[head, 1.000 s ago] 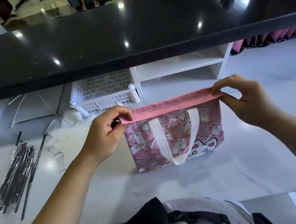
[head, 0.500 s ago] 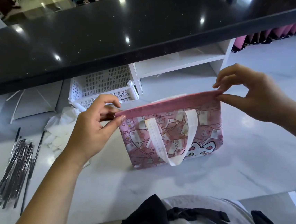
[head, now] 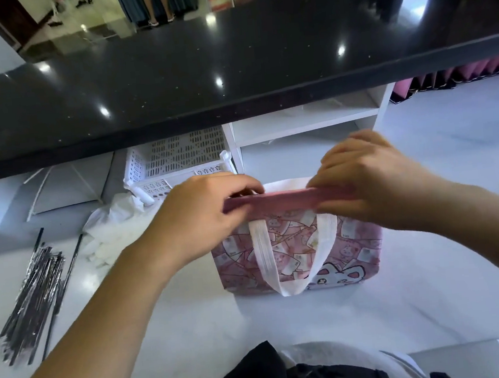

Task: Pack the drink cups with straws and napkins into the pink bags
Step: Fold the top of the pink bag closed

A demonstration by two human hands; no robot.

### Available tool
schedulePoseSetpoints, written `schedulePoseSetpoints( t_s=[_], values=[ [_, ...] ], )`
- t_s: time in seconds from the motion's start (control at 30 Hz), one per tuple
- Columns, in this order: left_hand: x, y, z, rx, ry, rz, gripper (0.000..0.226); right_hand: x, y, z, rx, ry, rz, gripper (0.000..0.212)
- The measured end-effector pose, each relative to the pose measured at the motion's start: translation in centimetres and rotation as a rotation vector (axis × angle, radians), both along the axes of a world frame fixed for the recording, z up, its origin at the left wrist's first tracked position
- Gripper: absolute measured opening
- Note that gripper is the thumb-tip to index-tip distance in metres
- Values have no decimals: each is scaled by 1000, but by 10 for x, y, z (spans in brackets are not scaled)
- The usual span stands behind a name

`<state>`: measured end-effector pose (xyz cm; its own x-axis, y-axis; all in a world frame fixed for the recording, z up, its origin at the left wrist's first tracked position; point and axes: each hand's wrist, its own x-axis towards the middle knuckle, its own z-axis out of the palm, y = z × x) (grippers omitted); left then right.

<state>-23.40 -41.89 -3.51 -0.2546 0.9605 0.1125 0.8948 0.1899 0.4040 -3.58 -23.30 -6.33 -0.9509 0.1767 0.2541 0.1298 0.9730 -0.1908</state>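
Pink cartoon-print fabric bag (head: 297,254), white handles, stands on white marble counter (head: 435,293). Left hand (head: 196,221) and right hand (head: 375,182), earlier at rim corners, now pinch its plain pink rim nearer middle. Likely prying mouth open; packing not started, cups not in view

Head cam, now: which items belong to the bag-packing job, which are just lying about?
Job: pink bag, top rim gripped by left hand and right hand; wrapped straws; napkins; folded pink stack far right, likely more bags. No cups visible.

Lying about: white basket; white shelf; black counter.
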Motion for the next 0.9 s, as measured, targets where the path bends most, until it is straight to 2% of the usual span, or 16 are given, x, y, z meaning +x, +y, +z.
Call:
schedulePoseSetpoints(
  t_s=[0.13,0.2,0.3,0.4,0.47,0.57,0.67,0.77,0.83,0.9],
  values=[
    [16,21,-5,12,182,-32,20,-30,-12,-3,16,13,10,14],
    [11,22,-8,34,193,-60,17,-32,-14,-1,-25,18,-20,11],
    [-7,9,-10,52,111,-94,15,-18,-4,1,-73,49,-44,6],
    [-29,-8,-14,54,47,-68,21,8,13,-1,-163,25,-73,6],
    [-39,-19,-17,58,-65,-43,15,23,22,-7,-186,31,-70,15],
    [-46,-30,-19,97,-223,5,28,41,29,-16,-247,71,-90,29],
    [-52,-33,-26,122,-314,36,23,53,25,-15,-324,109,-97,50],
    [-53,-36,-32,142,-380,53,23,56,21,-14,-402,118,-152,37],
    [-52,-36,-31,144,-417,68,21,54,20,-14,-449,99,-163,13],
    [-51,-37,-29,131,-426,88,19,54,21,-13,-507,110,-198,26]
  ],
)
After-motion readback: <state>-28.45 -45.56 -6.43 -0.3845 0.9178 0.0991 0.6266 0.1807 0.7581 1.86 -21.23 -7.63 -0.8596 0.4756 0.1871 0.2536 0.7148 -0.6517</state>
